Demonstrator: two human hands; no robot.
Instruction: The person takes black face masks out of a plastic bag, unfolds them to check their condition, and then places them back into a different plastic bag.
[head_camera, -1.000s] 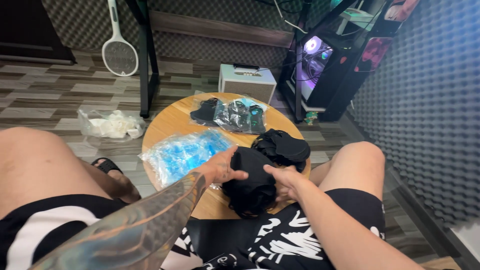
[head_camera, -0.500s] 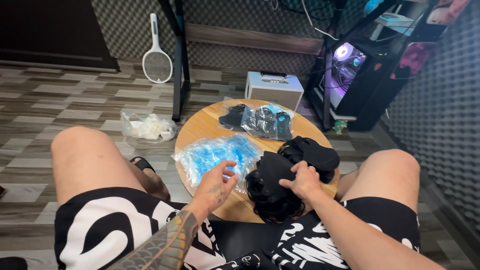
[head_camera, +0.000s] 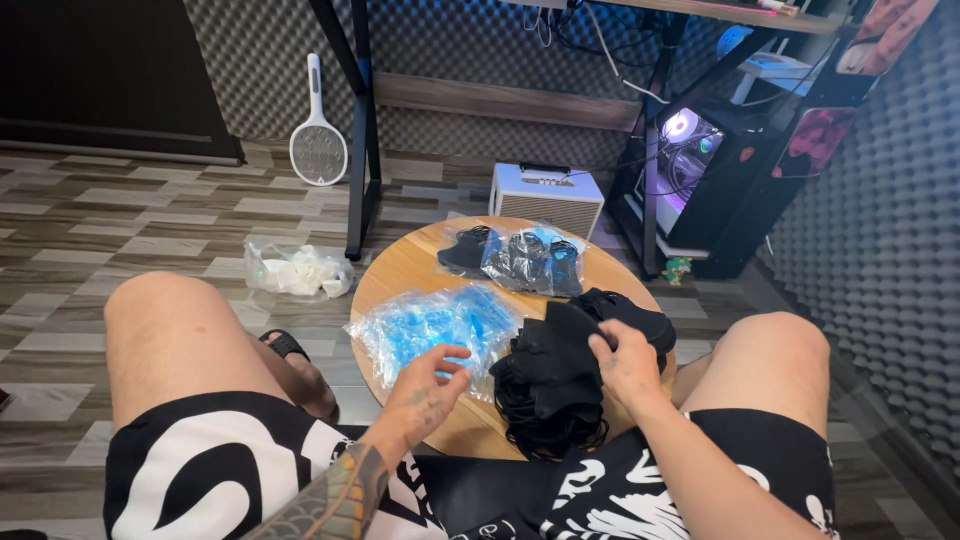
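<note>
At the near edge of the round wooden table (head_camera: 410, 270), the right hand (head_camera: 625, 365) pinches a mask on the pile of black face masks (head_camera: 555, 385); the left hand (head_camera: 430, 385) hovers half-open, empty, by the clear bags of blue masks (head_camera: 440, 325). Packed black masks (head_camera: 525, 258) lie at the far edge, yet the loose, limp black pile looks mostly unsorted.

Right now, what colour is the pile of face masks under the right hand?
Black, seen from the head camera: the pile of face masks under the right hand.

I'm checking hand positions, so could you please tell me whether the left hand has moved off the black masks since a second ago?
Yes. The left hand has come off the pile of black masks toward the person, and is now by the blue packets.
</note>
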